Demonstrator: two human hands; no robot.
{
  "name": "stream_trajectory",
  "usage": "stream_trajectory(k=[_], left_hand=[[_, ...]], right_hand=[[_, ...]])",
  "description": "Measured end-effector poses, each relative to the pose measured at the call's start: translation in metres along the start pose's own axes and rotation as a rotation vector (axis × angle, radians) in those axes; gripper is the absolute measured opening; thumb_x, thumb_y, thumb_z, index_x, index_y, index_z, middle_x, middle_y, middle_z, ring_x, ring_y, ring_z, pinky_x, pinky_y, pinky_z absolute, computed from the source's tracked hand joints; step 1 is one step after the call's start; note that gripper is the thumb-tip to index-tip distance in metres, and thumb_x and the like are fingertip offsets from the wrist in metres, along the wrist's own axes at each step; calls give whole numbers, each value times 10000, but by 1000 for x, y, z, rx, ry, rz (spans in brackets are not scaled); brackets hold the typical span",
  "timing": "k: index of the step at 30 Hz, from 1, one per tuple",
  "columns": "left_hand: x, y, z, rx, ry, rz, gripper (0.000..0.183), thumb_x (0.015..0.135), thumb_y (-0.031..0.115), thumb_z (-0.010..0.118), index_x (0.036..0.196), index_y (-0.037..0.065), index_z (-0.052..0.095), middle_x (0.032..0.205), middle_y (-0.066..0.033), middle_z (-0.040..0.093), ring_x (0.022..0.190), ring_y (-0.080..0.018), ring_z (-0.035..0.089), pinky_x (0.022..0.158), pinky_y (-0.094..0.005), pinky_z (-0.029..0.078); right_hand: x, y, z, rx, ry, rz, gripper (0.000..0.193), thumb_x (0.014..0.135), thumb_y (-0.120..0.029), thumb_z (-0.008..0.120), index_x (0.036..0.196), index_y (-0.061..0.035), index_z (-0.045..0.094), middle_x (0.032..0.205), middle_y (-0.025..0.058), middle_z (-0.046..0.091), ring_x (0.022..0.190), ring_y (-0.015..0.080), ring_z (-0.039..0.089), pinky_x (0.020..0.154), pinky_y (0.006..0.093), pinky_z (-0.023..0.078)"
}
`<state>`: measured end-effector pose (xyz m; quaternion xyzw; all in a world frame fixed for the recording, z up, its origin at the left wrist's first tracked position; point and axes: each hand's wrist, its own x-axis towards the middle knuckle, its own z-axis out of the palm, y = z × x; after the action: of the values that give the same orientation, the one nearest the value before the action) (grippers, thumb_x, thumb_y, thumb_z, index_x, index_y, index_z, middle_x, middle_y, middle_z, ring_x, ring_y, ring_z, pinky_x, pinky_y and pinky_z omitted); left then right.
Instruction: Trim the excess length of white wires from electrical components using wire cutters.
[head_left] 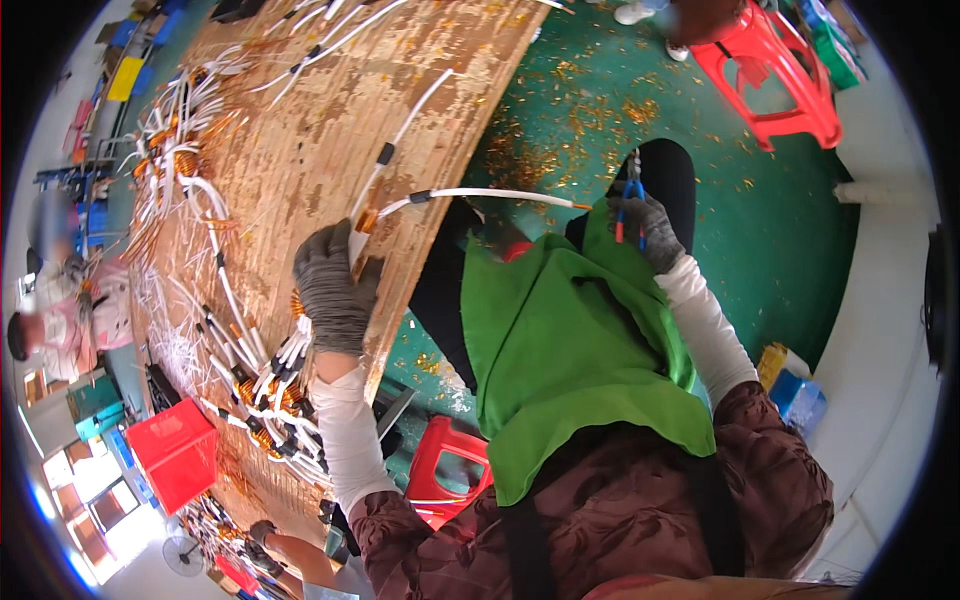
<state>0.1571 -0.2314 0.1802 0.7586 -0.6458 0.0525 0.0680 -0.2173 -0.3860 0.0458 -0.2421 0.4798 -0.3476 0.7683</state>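
My left hand (335, 285), in a grey glove, is closed at the table's edge around a small copper coil (369, 218), mostly hidden by the fingers. Two white leads with black bands come out of it. One lead (410, 122) lies away across the table; the other lead (500, 193) sticks out past the edge toward the right, its tip bare copper. Over my right thigh, my gloved right hand (650, 232) grips pliers (634, 188) with blue and red handles, jaws pointing away from me. The pliers are apart from the lead's tip. A green apron (580, 340) covers my lap.
Bundles of coils with white leads (270, 395) lie along the worn wooden table (300, 150). A red bin (173, 455) stands at the left. Red stools (770, 80) are on the green floor, which has copper scraps (555, 105). Other people work at the left and lower left.
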Motion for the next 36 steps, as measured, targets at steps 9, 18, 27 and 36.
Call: stream_trajectory(k=[9, 18, 27, 36], left_hand=[[81, 173, 77, -96, -417, 598, 348, 713, 174, 629, 1047, 82, 599, 1021, -126, 612, 1003, -288, 561, 904, -414, 401], [110, 157, 68, -964, -169, 312, 191, 828, 137, 564, 961, 15, 629, 872, -177, 633, 788, -332, 609, 728, -380, 486], [113, 160, 61, -949, -326, 189, 203, 865, 88, 548, 1006, -44, 608, 858, -146, 648, 782, -180, 634, 714, -294, 498], [121, 150, 32, -1204, -207, -16, 206, 897, 124, 536, 1007, -33, 609, 787, -78, 637, 695, -125, 575, 653, -263, 474]], right_hand=[[-31, 4, 0, -227, -56, -146, 447, 798, -73, 612, 1218, -16, 469, 933, 67, 591, 820, 159, 582, 759, 304, 490], [-57, 4, 38, -1138, -24, -741, 601, 688, -141, 625, 1254, -64, 437, 1014, 185, 510, 944, 380, 521, 828, 434, 451], [-46, -9, 52, -1138, -13, -723, 630, 676, -98, 612, 1274, -47, 420, 1032, 192, 498, 967, 378, 493, 825, 424, 438], [-39, -25, 45, 209, -552, 194, 665, 663, -41, 603, 1288, 23, 385, 1081, 134, 557, 964, 239, 560, 869, 361, 448]])
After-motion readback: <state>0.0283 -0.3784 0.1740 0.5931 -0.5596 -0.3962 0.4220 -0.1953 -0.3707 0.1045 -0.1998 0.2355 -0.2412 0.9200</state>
